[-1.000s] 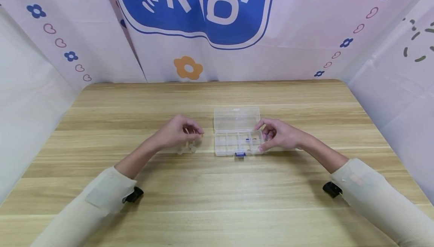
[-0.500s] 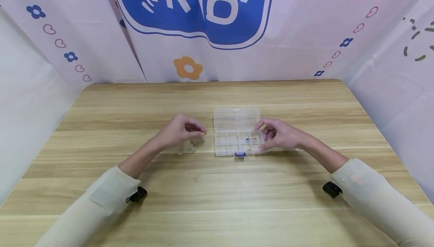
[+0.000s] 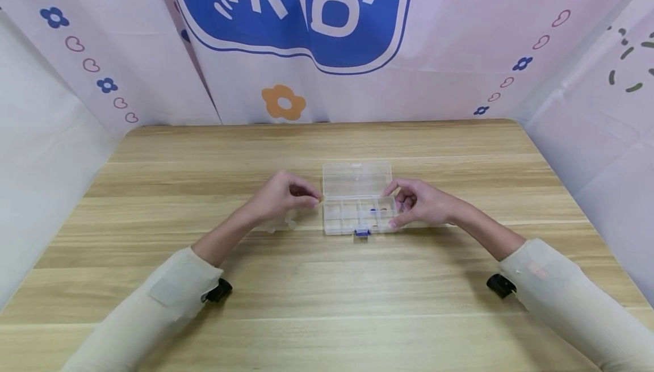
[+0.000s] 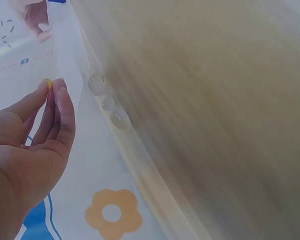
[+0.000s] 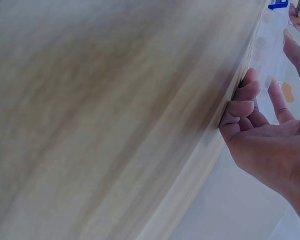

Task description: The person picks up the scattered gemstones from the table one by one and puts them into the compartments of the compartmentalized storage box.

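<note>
A clear plastic compartment box (image 3: 333, 230) lies on the table, its lid (image 3: 356, 180) folded back and its blue latch (image 3: 362, 233) facing the front. At the box's left edge, my left hand (image 3: 283, 197) pinches a tiny yellow piece (image 4: 49, 83) between thumb and fingertips; its shape is mostly hidden. My right hand (image 3: 426, 201) holds the right end of the box, thumb at the front corner and index finger toward the back. A small blue piece (image 3: 373, 210) and some reddish specks lie in the right-hand compartments.
Several small clear round pieces (image 4: 97, 84) rest on the wooden table (image 3: 327, 292), left of the box and close to my left hand. A white printed cloth (image 3: 434, 93) hangs behind the table's far edge.
My left hand has moved right with the yellow piece, from near the clear round pieces to the left edge of the box. My right hand and the box have stayed still.
</note>
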`<state>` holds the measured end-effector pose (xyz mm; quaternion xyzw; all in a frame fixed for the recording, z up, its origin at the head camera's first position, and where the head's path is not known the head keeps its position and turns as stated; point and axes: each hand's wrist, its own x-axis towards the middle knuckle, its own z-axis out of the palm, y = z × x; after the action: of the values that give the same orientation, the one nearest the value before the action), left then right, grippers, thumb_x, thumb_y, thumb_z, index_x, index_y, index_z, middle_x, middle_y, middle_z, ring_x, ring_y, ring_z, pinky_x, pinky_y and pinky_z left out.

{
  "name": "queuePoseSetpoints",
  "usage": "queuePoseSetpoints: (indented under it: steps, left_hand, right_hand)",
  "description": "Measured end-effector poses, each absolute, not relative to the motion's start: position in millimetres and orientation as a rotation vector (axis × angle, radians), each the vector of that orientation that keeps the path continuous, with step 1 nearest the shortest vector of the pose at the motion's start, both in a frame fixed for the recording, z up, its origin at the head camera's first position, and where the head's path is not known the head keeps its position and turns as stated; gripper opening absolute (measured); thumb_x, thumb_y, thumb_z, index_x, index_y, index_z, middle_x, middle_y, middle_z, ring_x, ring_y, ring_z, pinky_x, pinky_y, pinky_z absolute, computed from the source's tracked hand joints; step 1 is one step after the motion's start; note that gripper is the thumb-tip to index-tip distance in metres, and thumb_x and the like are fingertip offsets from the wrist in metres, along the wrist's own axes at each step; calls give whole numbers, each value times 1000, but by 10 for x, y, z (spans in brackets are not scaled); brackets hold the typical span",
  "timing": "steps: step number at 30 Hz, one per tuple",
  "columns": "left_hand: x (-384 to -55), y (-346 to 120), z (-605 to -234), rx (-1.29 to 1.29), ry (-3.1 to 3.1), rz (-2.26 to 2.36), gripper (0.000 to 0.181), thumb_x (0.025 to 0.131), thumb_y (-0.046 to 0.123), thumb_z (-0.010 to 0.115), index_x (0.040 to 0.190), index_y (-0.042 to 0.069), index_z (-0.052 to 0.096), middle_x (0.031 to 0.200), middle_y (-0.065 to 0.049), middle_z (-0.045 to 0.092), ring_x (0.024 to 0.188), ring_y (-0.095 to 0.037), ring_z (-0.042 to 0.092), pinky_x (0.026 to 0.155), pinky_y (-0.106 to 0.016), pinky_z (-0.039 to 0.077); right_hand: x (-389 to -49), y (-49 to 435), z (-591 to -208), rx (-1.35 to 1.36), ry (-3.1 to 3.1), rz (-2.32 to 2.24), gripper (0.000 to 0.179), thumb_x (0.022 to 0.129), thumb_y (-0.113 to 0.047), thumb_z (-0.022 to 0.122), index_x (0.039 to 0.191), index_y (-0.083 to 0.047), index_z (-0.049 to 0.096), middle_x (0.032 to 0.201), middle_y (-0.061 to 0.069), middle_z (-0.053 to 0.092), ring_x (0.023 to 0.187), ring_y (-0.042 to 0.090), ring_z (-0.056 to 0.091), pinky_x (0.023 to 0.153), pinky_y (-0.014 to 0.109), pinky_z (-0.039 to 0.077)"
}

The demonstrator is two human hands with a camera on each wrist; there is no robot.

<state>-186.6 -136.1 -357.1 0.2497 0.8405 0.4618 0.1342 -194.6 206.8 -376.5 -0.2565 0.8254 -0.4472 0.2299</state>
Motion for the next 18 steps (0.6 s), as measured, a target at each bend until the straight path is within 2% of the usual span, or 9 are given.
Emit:
queuePoseSetpoints:
  steps: [7,15,18]
  left_hand:
    - [-1893,-1274,-3585,769,2443,1316,8,95,-1,73,100,-4,78,97,-12,77,83,-27,71,70,-27,55]
    - [-1899,-1217,-3591,761,2447,1305,9,96,2,72,102,-3,79,97,-11,77,83,-30,70,71,-38,58]
    - [-1902,-1193,-3593,764,2442,1308,11,96,2,72,103,-4,78,99,-12,77,84,-30,71,73,-39,58]
  right_hand:
    - [-1947,2070,-3773,-710,2274,-1223,53,82,-4,87,125,3,58,84,8,61,73,16,51,66,23,44]
    - [-1945,2066,-3767,-701,2278,-1208,53,82,-5,87,125,2,57,85,7,61,74,17,51,67,23,43]
    - [-1943,2068,-3765,-699,2274,-1211,53,82,-4,87,125,3,57,85,7,60,73,16,51,66,23,43]
